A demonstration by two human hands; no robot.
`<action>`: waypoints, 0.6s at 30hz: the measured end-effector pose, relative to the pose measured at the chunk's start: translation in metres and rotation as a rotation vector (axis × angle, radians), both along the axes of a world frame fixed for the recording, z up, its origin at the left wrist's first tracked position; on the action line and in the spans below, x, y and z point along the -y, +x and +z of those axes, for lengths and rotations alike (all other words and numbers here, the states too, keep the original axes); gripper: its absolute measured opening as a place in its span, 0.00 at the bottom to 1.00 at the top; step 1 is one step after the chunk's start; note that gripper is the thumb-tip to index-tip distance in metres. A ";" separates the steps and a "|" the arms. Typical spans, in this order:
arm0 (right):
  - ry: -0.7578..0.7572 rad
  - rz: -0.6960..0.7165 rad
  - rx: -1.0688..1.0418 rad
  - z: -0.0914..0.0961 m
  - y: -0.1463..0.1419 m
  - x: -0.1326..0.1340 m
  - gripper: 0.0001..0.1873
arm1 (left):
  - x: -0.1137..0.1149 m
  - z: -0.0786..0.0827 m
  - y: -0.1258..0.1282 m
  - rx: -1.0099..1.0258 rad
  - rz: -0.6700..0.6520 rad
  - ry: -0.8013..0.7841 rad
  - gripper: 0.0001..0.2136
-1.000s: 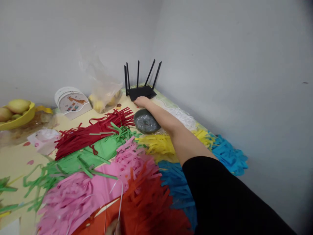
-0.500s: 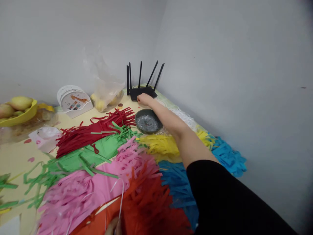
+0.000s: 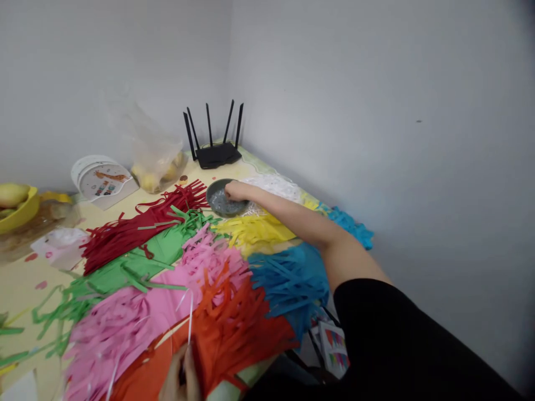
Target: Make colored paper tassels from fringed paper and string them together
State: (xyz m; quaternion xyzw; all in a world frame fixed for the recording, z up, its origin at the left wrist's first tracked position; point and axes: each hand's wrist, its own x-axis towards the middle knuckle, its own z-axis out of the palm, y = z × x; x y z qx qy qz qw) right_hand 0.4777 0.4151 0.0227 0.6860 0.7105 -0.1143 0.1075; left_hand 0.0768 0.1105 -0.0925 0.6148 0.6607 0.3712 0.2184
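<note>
My right hand (image 3: pixel 237 191) reaches into a dark grey bowl (image 3: pixel 214 207) with small clear, shiny pieces in it. Its fingers are closed, and whatever they hold is hidden. At the bottom edge my left hand (image 3: pixel 181 374) pinches a thin white ribbon (image 3: pixel 190 317) that stands up from the fingertips. Beneath this hand lies orange fringed paper (image 3: pixel 234 328). Pink fringed paper (image 3: pixel 167 298) lies just beyond it, then green fringed paper (image 3: pixel 161 250) and dark red fringed paper (image 3: pixel 137 228). Yellow fringed paper (image 3: pixel 254 231) and blue fringed paper (image 3: pixel 288 275) spread under my right arm.
A black router (image 3: pixel 219 155) with upright antennas stands in the corner by the walls. Left of it are a plastic bag (image 3: pixel 156 153) of yellow fruit, a white giraffe-print holder (image 3: pixel 106 184) and a yellow bowl (image 3: pixel 25 214) of fruit. White shredded strips (image 3: pixel 273 186) lie behind my forearm.
My right hand has come back from near the router and down into the grey bowl. The view has turned right, and more of my left hand shows with the ribbon.
</note>
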 end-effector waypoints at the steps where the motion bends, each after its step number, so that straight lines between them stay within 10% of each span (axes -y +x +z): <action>1: -0.012 -0.003 0.001 -0.003 -0.002 0.002 0.18 | -0.002 0.001 -0.001 -0.003 -0.010 0.003 0.17; 18: 0.229 -0.165 -0.173 0.011 -0.003 0.032 0.19 | -0.006 0.039 0.004 -0.034 -0.018 0.207 0.19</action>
